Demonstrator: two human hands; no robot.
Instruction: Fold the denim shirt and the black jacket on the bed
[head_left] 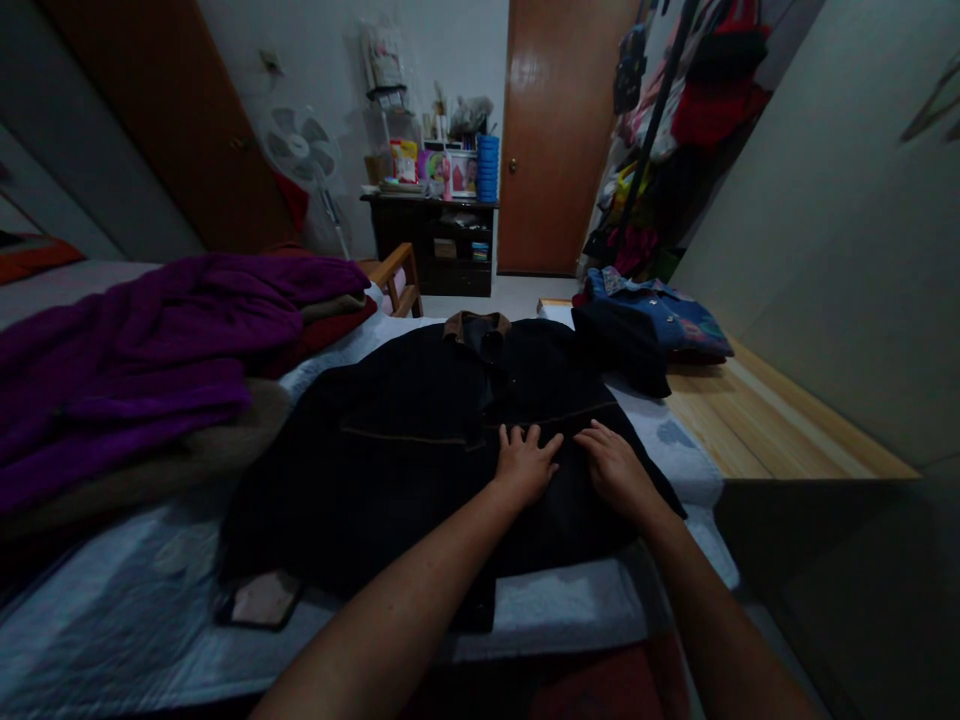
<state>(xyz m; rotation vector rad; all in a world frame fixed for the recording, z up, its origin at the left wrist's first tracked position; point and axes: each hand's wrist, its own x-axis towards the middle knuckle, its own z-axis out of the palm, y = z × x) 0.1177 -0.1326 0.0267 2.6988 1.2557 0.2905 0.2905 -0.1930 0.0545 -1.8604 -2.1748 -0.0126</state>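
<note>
A dark jacket [405, 500] with a brown collar [456, 327] lies spread on the bed, front side up, its collar pointing away from me. Brown trim lines cross its chest. My left hand [525, 464] rests on the jacket right of its front opening, fingers spread and nothing held. Close by on the right, my right hand [611, 464] also lies on the cloth, its fingers stretched out. One dark sleeve [622, 345] reaches toward the folded clothes at the right.
Purple clothing [187, 320] is heaped at the left. A phone-like flat object [262, 600] lies near the jacket's lower left edge. Folded denim clothes [667, 310] sit on a wooden board [780, 420] at the right. Farther back stand a fan [304, 148] and a dark cabinet [397, 235].
</note>
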